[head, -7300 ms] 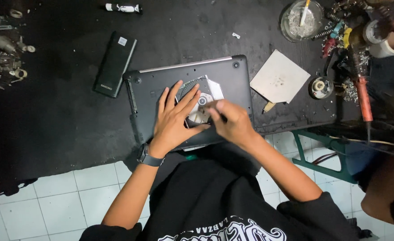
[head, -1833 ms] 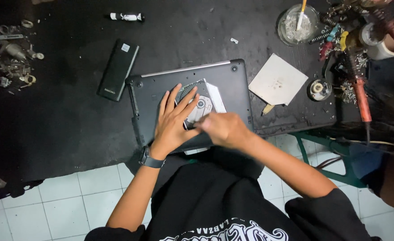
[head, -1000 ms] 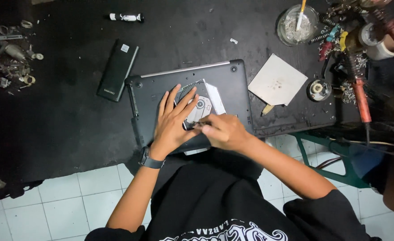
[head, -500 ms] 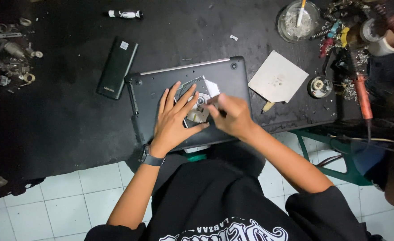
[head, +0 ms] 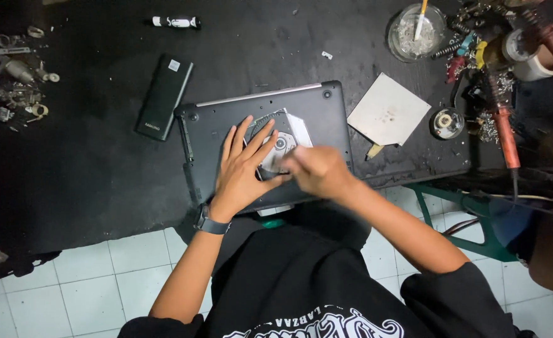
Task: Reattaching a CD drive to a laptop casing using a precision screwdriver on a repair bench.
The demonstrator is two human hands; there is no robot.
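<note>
Head view: left hand (head: 242,172) flat on laptop (head: 264,141), fingers apart; right hand (head: 314,170) blurred, fingers' state unclear.

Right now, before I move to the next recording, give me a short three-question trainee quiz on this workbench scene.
1. True or false: the left hand lies flat, fingers spread, on the upturned laptop.
2. Which thing lies just left of the laptop? A) black slim battery pack B) a red mug C) a keyboard
3. Fill in: the right hand, blurred, is at the round ____ exposed in the laptop's underside.

Key: 1 true; 2 A; 3 fan. Whether the right hand holds a tool cannot be told from the blur.
</note>
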